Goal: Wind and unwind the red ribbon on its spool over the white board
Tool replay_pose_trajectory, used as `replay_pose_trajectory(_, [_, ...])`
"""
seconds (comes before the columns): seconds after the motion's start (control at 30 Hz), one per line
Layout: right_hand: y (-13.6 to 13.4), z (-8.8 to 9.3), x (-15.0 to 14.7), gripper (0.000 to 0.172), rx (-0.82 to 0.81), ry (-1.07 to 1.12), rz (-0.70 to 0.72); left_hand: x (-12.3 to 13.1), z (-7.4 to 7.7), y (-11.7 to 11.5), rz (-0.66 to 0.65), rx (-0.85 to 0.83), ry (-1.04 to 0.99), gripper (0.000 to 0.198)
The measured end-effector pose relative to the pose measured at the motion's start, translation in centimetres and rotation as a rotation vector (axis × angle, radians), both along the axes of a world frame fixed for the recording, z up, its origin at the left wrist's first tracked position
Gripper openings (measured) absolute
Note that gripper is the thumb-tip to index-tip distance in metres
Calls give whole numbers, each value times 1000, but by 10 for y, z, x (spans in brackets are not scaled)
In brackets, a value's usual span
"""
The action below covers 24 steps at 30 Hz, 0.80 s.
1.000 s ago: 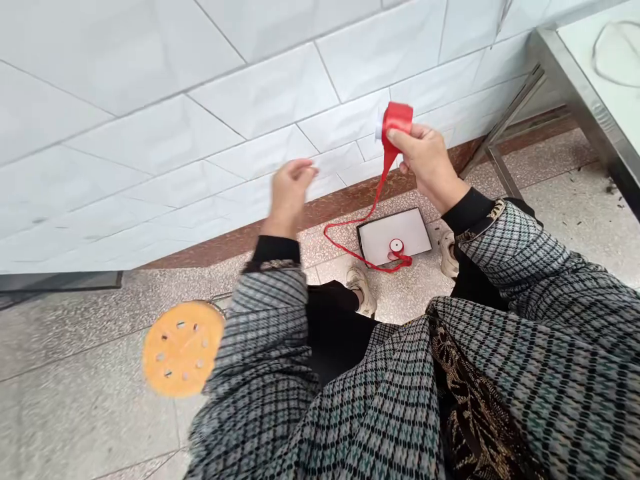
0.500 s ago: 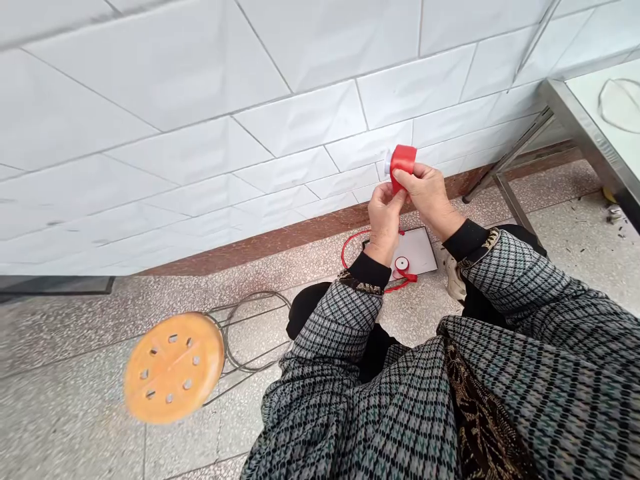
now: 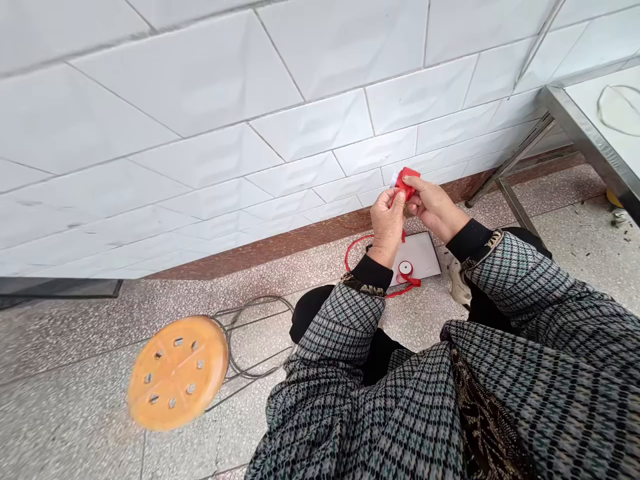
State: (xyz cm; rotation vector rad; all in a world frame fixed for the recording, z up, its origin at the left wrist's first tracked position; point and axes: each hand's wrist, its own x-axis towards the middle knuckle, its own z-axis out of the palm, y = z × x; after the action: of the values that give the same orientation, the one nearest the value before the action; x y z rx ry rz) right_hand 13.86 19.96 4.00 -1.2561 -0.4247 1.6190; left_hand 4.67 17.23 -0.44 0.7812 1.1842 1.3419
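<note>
Close to the tiled wall, both my hands hold a red ribbon (image 3: 408, 181) wrapped around something white that shows at its left edge. My left hand (image 3: 387, 223) pinches the ribbon from below and the left. From the right, my right hand (image 3: 437, 205) grips it with the thumb across its face. Beneath the hands, a small spool (image 3: 405, 268) with a white face and red ribbon rests on a white board (image 3: 425, 255) with dark edges on the floor. Red ribbon loops off to the left of the board and past the spool.
An orange stool (image 3: 180, 373) with a holed round seat and thin metal legs lies on its side at left. At the right stands a metal-framed table (image 3: 580, 127). The white tiled wall (image 3: 310, 127) runs across the front. A shoe (image 3: 459, 283) is near the board.
Both hands have come down slightly with the red ribbon, and its broad face is now tilted and more covered by my fingers. The whole view has shifted a little.
</note>
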Motion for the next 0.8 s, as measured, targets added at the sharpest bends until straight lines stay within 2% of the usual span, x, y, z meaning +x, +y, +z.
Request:
replay_pose_trajectory(0.2, [2,8,8,19,-135,167,-27,-4,-8,-4,19,54,155,34])
replay_pose_trajectory(0.37, [5,12,19,24,-208,211,-12,-4,-8,-8,-37,30,190,43])
replay_pose_trajectory(0.53, [4,16,31,20,-224,268,13,-10,-13,-8,-58,46,250,43])
replay_pose_trajectory(0.67, [0,21,39,15,-240,298,90,-16,-24,-6,-106,131,280,42])
replay_pose_trajectory(0.8, [0,19,51,13,-238,330,202,-19,-34,-3,-128,124,256,46])
